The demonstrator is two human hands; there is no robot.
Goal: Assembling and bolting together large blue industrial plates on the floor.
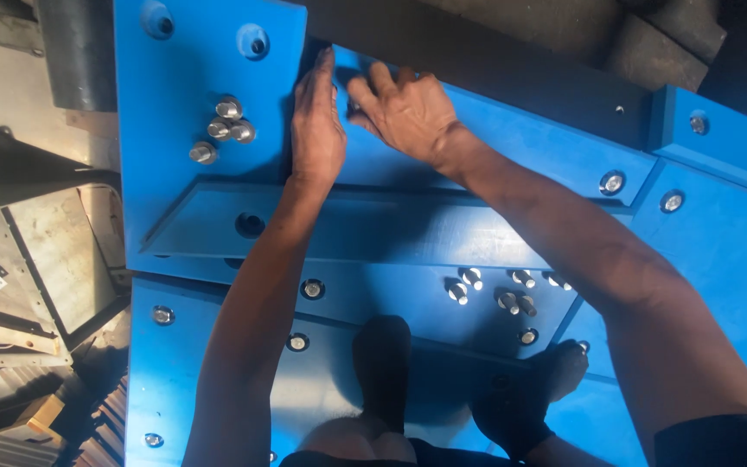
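Blue panel (209, 69) lies at far left, its right edge meeting a second panel (512, 138). Left hand (316, 121) presses flat along that seam, fingers together; right hand (404, 108) spreads its fingers apart on the neighbouring panel. Loose bolts (222, 130) stand nearby. Aligning step, I judge; next needs a steady sideways push.

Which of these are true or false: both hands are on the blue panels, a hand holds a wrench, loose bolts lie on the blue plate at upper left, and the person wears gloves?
1. Both the left hand and the right hand rest on the blue panels. True.
2. A hand holds a wrench. False: both hands hold nothing.
3. Loose bolts lie on the upper left plate. True.
4. The person wears gloves. False: the hands are bare.
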